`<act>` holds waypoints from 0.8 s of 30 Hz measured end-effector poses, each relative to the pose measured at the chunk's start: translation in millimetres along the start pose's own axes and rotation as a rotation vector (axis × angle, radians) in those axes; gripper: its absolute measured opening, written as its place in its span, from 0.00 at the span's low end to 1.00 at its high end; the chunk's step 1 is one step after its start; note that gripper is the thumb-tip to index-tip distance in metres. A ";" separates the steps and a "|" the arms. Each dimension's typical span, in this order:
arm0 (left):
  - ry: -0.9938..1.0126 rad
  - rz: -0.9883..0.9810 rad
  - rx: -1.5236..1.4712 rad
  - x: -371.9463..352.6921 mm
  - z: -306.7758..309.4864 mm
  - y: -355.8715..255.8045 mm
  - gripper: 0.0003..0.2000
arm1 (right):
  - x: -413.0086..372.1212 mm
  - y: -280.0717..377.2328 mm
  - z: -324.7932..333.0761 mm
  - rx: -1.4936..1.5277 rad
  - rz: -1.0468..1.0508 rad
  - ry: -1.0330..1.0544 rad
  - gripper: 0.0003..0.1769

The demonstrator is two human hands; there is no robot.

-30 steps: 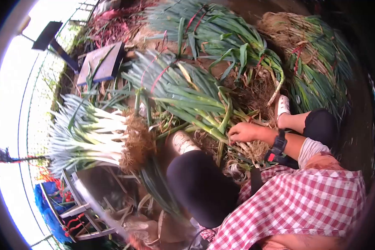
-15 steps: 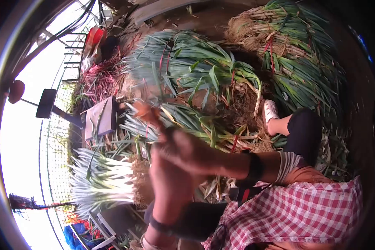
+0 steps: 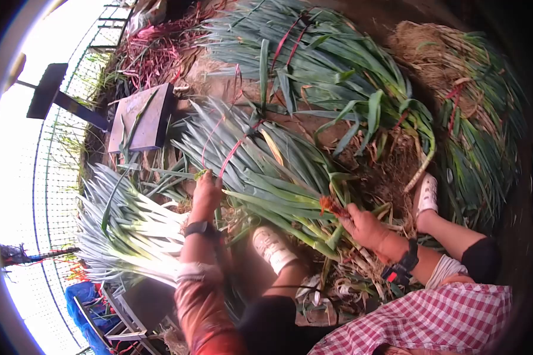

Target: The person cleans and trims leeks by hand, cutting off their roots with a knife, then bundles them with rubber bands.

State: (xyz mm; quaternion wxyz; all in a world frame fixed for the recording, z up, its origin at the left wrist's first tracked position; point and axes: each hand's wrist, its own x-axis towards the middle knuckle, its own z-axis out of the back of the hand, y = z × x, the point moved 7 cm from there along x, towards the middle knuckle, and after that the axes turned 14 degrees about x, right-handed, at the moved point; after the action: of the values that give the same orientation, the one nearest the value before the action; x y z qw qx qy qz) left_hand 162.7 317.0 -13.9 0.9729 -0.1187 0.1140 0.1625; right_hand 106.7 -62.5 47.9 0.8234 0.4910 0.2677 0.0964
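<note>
My left hand (image 3: 206, 194), closed, is at the left edge of a large tied bundle of long green onions (image 3: 260, 157). A thin red tie (image 3: 230, 158) runs from its fingers across the leaves. My right hand (image 3: 367, 226) is wrapped round a short, dark thing with a frayed orange-brown end (image 3: 330, 205); its kind cannot be made out. That hand hovers over the stalk end of the same bundle. Beside my left forearm lies a pile of green onions with white stalks (image 3: 151, 231).
More tied green onions lie farther off (image 3: 337, 59) and at right (image 3: 482, 130). A flat scale platform (image 3: 141, 118), loose red ties (image 3: 154, 50) and a mesh fence (image 3: 47, 195) are on the left. My shoes (image 3: 272, 249) flank the middle bundle.
My hands were together and blurred in front of me; now they are apart, the left by the red tie, the right over the stalks. The view has shifted toward the middle bundle.
</note>
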 end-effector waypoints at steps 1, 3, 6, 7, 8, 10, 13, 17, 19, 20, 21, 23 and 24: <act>-0.023 0.043 -0.033 17.4 -23.3 5.7 0.24 | 7.3 -10.8 -7.9 -0.065 -0.103 0.058 0.13; -0.020 0.147 -0.180 39.2 -52.3 12.5 0.26 | 27.6 -10.9 -30.8 -0.108 -0.143 0.050 0.14; 0.087 0.171 -0.130 46.2 -66.3 -9.3 0.23 | 76.2 -25.4 -56.3 -0.108 -0.131 0.028 0.15; 0.028 0.158 -0.125 50.0 -63.8 -8.4 0.19 | 88.3 -24.0 -61.9 -0.068 -0.098 0.006 0.15; 0.037 0.029 0.000 58.0 -74.5 -2.1 0.17 | 92.7 -27.8 -65.3 -0.070 -0.110 -0.008 0.15; 0.014 0.002 0.026 66.1 -66.0 2.3 0.18 | 102.2 -18.2 -69.5 -0.090 -0.115 0.009 0.16; 0.270 0.251 -0.260 70.3 -71.4 13.8 0.19 | 104.1 -6.0 -67.7 -0.071 -0.185 0.049 0.16; 0.058 0.263 -0.149 74.8 -49.9 3.3 0.20 | 119.2 6.2 -68.8 -0.119 -0.208 0.095 0.17; -0.064 0.269 -0.169 80.8 -49.0 8.3 0.23 | 122.0 -5.2 -69.0 -0.111 -0.213 0.100 0.17; -0.040 0.271 -0.180 82.3 -55.6 9.5 0.23 | 120.4 -4.1 -69.4 -0.105 -0.217 0.105 0.17; -0.065 0.254 -0.180 84.4 -58.5 9.3 0.21 | 119.1 5.1 -69.1 -0.084 -0.185 0.115 0.17; 0.053 0.271 -0.154 87.7 -68.0 12.6 0.18 | 119.4 7.5 -74.2 -0.055 -0.162 0.126 0.17; 0.090 0.267 -0.219 93.1 -81.2 17.8 0.15 | 121.9 2.3 -76.0 -0.069 -0.191 0.124 0.17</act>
State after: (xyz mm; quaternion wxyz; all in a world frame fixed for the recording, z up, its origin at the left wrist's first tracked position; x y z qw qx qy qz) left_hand 227.5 338.5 -118.5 0.9178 -0.2151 0.1540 0.2961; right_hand 168.4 47.6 -20.9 0.8270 0.4276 0.3605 0.0568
